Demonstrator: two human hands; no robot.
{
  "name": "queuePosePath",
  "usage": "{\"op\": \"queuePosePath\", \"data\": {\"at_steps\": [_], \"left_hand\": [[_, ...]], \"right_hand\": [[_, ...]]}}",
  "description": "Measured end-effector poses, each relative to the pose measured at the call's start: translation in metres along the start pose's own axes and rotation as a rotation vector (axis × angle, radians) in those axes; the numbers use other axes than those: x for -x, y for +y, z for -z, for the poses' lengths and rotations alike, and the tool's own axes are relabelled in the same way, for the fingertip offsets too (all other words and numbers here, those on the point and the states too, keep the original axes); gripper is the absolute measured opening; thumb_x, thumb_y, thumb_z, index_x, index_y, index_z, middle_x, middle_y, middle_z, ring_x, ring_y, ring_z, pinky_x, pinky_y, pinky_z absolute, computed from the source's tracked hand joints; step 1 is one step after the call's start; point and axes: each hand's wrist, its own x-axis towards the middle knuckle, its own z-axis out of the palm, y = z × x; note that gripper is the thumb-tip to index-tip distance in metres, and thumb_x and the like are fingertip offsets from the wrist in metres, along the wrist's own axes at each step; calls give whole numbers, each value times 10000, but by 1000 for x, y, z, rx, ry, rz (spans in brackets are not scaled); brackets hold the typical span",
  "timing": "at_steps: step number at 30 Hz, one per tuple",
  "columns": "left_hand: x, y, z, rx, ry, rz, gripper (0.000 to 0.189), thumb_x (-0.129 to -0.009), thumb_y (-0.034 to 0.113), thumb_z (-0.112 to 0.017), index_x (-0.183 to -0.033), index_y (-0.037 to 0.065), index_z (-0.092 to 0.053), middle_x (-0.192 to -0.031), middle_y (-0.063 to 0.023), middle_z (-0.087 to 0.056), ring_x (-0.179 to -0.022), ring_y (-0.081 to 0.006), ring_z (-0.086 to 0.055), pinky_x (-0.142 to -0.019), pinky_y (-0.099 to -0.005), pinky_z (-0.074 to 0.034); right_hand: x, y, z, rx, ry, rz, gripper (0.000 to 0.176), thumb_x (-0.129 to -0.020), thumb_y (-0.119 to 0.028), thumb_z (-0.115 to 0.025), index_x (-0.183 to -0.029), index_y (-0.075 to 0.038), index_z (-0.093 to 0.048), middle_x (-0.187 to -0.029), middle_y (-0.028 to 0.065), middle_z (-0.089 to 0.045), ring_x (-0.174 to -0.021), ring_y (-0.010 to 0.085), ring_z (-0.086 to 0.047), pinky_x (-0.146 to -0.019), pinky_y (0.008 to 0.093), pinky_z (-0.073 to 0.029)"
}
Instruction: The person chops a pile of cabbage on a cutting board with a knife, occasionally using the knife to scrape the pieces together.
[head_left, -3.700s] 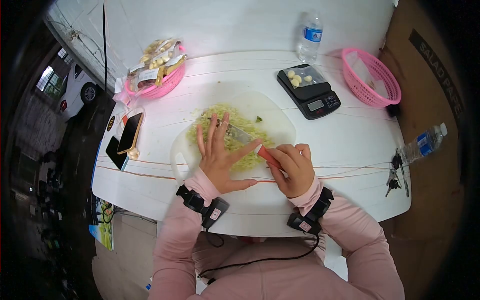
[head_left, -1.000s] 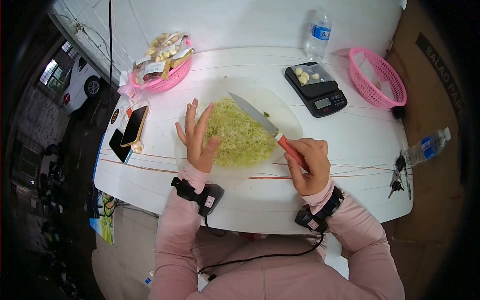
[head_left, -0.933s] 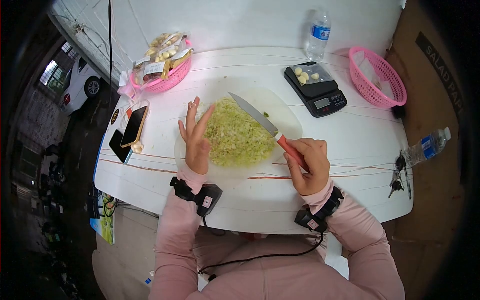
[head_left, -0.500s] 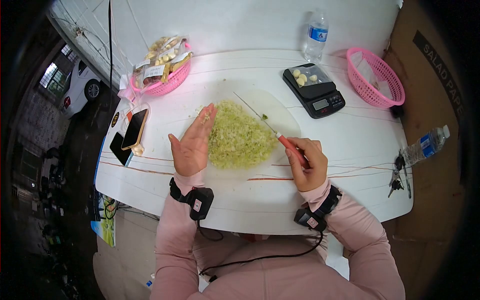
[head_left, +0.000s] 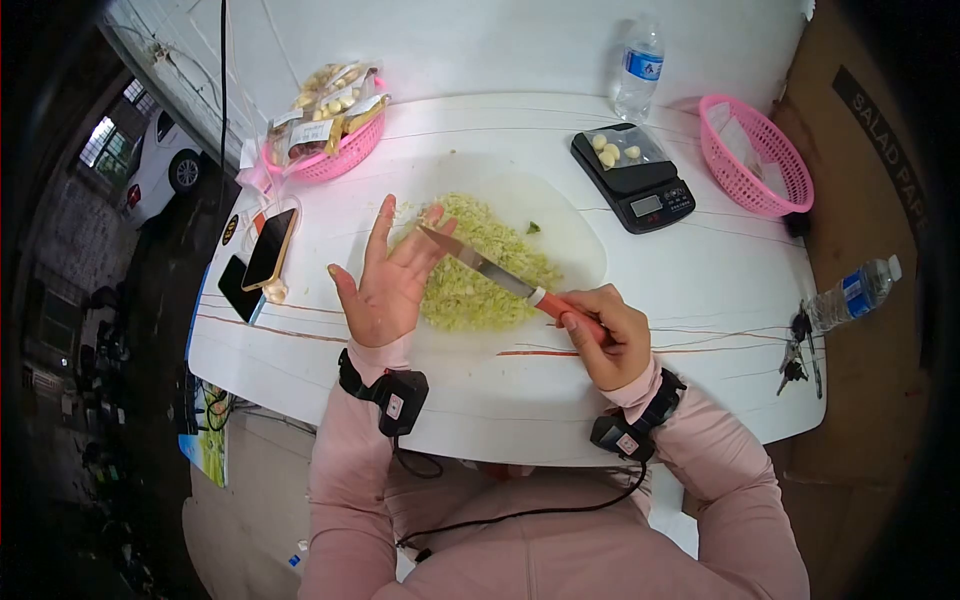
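Observation:
My left hand point(head_left: 388, 285) is palm up with its fingers spread, at the left edge of a heap of finely chopped pale green vegetable point(head_left: 480, 285). My right hand point(head_left: 610, 335) is wrapped round the red handle of a knife point(head_left: 505, 279). The blade points left across the heap, its tip at the fingers of my left hand. Beneath the heap lies a whitish translucent cutting board point(head_left: 572, 235), with a small dark green scrap point(head_left: 533, 228) on it.
At the back left, a pink basket point(head_left: 350, 160) holds bagged goods. Two phones point(head_left: 270, 250) lie at the left. A black scale point(head_left: 650, 200) bears a bag of pale cloves; beyond are a bottle point(head_left: 640, 75) and another pink basket point(head_left: 750, 185). Keys point(head_left: 793, 365) and a second bottle point(head_left: 855, 292) sit right.
The fingers of my left hand have spread apart. The knife in my right hand has swung left and lower, so that its tip now meets my left fingers.

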Motion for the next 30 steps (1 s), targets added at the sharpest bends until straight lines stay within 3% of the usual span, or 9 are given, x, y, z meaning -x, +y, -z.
{"op": "queuePosePath", "data": {"at_steps": [10,12,19,21,25,27,30], "left_hand": [[2,1,-1,-49,-32,55,1207,-770,915,-300,-1565,51,-17,-1451,-422,-308,-1394,-483,-327,-1186,-486,-195],[2,0,-1,-55,-19,57,1214,-765,921,-290,-1564,47,-19,-1445,-431,-305,-1393,-482,-330,-1186,-485,-200],[2,-1,5,-6,-31,55,1217,-776,909,-299,-1556,19,-17,-1442,-443,-293,-1390,-486,-331,-1184,-491,-207],[1,0,0,-13,-23,38,1203,-789,897,-300,-1555,14,-18,-1443,-445,-288,-1391,-486,-329,-1182,-492,-214],[1,2,3,-44,-41,41,1193,-793,898,-277,-1556,16,-22,-1447,-437,-293,-1394,-478,-328,-1183,-491,-211],[2,0,6,-68,-40,59,1197,-790,904,-253,-1555,13,-21,-1456,-417,-304,-1396,-470,-329,-1184,-485,-210],[1,0,2,-75,-32,50,1197,-789,908,-233,-1555,12,-26,-1465,-398,-313,-1392,-462,-341,-1183,-486,-210]], "right_hand": [[-3,2,-1,99,-19,10,214,-846,-30,-677,-1060,-26,-674,-885,99,-696,-707,248,-567,-710,323,-440],[-4,1,-1,135,-9,18,205,-881,-12,-647,-1083,10,-671,-848,111,-688,-754,187,-563,-706,283,-440],[-2,8,-3,148,70,-32,193,-893,-25,-650,-1082,12,-669,-831,93,-673,-745,173,-563,-698,263,-442],[-2,10,-3,147,105,-64,203,-857,-27,-667,-1059,-29,-676,-838,91,-679,-682,247,-538,-682,318,-437],[-3,5,-3,100,148,-88,203,-855,-26,-664,-1058,-26,-673,-830,95,-674,-692,247,-545,-679,327,-436],[-4,2,0,120,53,-4,185,-886,-27,-661,-1065,17,-671,-848,98,-672,-739,177,-565,-694,264,-449],[-4,7,-1,157,4,98,193,-873,-22,-669,-1062,16,-673,-834,101,-660,-733,197,-565,-676,272,-448]]}}
